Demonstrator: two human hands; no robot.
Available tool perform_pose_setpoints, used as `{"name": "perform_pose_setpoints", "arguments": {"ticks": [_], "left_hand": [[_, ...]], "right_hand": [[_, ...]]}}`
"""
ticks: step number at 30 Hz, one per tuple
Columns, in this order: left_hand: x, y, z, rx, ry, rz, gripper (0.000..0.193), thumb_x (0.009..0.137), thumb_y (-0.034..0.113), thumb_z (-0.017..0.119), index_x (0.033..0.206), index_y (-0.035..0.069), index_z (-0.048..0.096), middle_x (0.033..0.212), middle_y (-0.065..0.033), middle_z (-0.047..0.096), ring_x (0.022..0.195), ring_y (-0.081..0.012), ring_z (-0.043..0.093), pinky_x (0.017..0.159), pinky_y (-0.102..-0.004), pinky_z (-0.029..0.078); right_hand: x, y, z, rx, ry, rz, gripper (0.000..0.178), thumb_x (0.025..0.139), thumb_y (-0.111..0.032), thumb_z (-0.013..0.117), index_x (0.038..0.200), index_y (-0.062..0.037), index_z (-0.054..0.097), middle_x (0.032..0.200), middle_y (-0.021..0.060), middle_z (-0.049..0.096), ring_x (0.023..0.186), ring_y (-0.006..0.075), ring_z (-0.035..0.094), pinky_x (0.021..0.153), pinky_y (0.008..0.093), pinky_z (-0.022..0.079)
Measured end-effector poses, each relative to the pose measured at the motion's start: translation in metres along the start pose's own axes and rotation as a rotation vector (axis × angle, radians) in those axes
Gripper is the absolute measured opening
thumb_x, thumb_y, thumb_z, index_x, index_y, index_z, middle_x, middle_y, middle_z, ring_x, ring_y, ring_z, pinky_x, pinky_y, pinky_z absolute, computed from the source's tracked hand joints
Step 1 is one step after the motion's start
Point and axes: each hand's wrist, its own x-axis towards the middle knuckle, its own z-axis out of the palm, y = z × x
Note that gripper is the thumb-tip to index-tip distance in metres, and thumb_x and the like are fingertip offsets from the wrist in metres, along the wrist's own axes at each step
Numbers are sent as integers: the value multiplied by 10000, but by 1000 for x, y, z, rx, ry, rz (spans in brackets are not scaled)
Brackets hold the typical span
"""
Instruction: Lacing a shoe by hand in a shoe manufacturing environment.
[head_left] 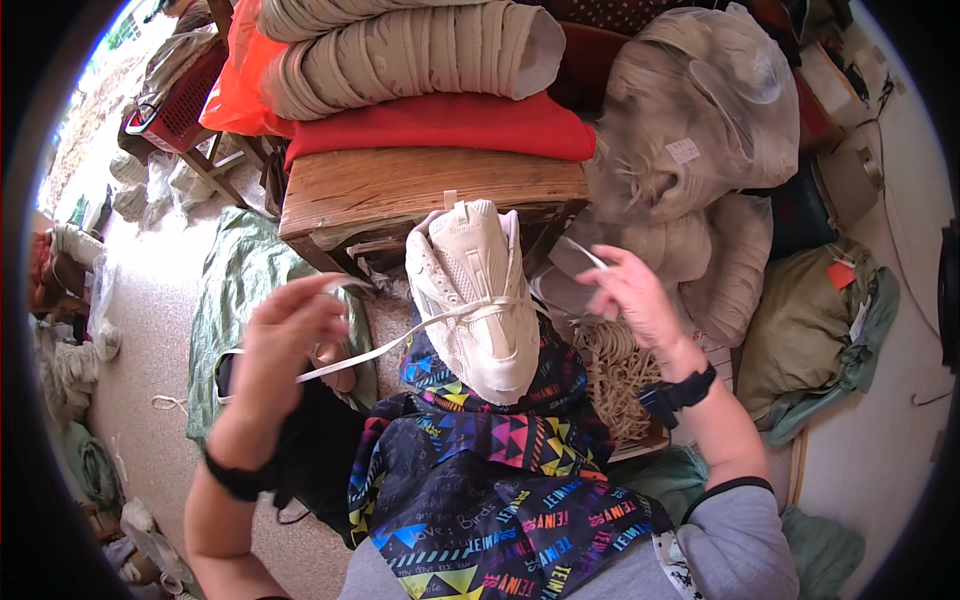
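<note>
An off-white sneaker upper point(485, 345) rests on my lap over the patterned apron, toe toward me and tongue away. A flat white shoelace point(395, 344) crosses its front and trails left past my wrist. My left hand point(295, 325), left of the shoe, pinches a pale lace end beside its fingertips. On the other side my right hand point(635, 300) is raised, a white lace end between thumb and fingers. Neither hand touches the shoe. Both wrists wear dark bands.
A wooden bench point(430, 180) stands ahead, carrying red cloth point(440, 130) and stacked shoe uppers point(420, 65). To the right are a box of loose laces point(620, 390), plastic bags of uppers point(690, 120) and a khaki sack point(810, 340). Green sheeting point(235, 290) covers floor at left.
</note>
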Motion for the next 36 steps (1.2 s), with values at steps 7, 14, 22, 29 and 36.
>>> {"name": "perform_pose_setpoints", "arguments": {"ticks": [7, 14, 22, 29, 36], "left_hand": [[18, -65, 86, 192, -106, 163, 108, 999, 101, 501, 991, -1, 537, 871, -59, 650, 742, -108, 618, 655, -228, 500], [5, -63, 99, 377, -156, 83, 134, 963, 124, 585, 917, -2, 577, 705, -1, 587, 607, -49, 521, 533, -210, 415], [11, -66, 103, 272, -15, 159, 110, 939, 112, 622, 951, 4, 601, 769, 19, 583, 678, -23, 476, 584, -188, 413], [7, -58, 99, 514, -68, 158, 258, 911, 228, 647, 930, -25, 603, 755, -137, 632, 695, -217, 611, 662, -340, 491], [6, -57, 96, 518, -96, 187, 262, 888, 223, 623, 829, -31, 645, 747, -148, 640, 693, -235, 622, 651, -349, 486]], "right_hand": [[9, -2, 82, -65, -128, -48, 145, 980, -138, 534, 1073, -29, 514, 852, 16, 618, 712, 60, 553, 632, 210, 459], [4, -9, 82, -357, -227, -23, 113, 944, -128, 578, 916, -22, 550, 751, 7, 573, 647, 66, 510, 580, 247, 449], [6, -11, 84, -144, -142, 17, 128, 945, -130, 545, 916, -5, 547, 797, 31, 575, 643, 85, 537, 578, 256, 454], [6, -14, 83, -381, -195, -91, 155, 938, -160, 582, 937, -7, 559, 726, 36, 586, 657, 103, 547, 600, 280, 459], [7, -23, 83, -529, -146, -108, 216, 918, -225, 623, 929, -10, 609, 750, 77, 632, 702, 119, 582, 638, 301, 476]]}}
